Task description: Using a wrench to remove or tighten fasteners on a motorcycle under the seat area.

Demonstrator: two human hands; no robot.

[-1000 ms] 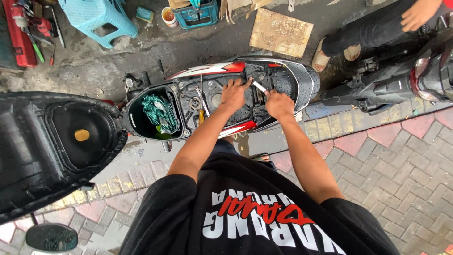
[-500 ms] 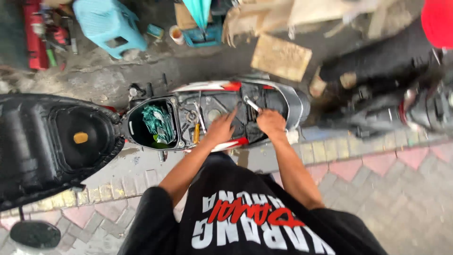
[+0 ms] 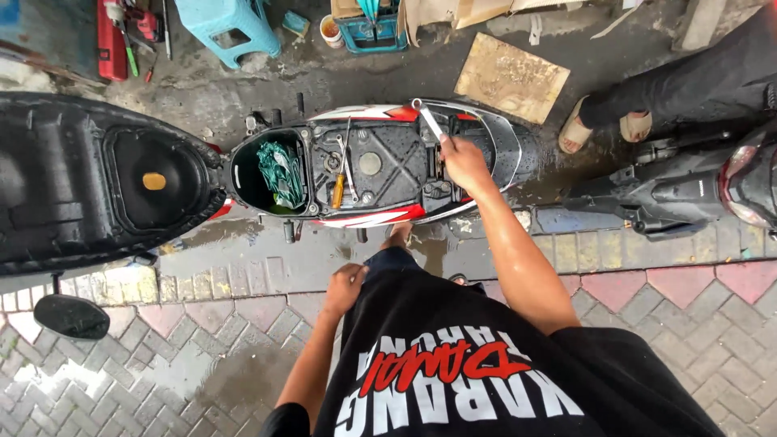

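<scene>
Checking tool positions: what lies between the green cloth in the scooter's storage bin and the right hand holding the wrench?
In the head view, an orange-handled screwdriver and a round cap lie between the green cloth and the right hand.

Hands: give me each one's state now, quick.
Left hand: closed loosely at the shirt hem, holding nothing visible.
Right hand: shut on a wrench over the scooter.

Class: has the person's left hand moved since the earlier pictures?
Yes. The left hand has left the scooter and now rests by the thigh.

Right hand (image 3: pixel 463 159) grips a wrench (image 3: pixel 429 120) over the open scooter (image 3: pixel 380 166); left hand (image 3: pixel 346 285) rests at the thigh
</scene>
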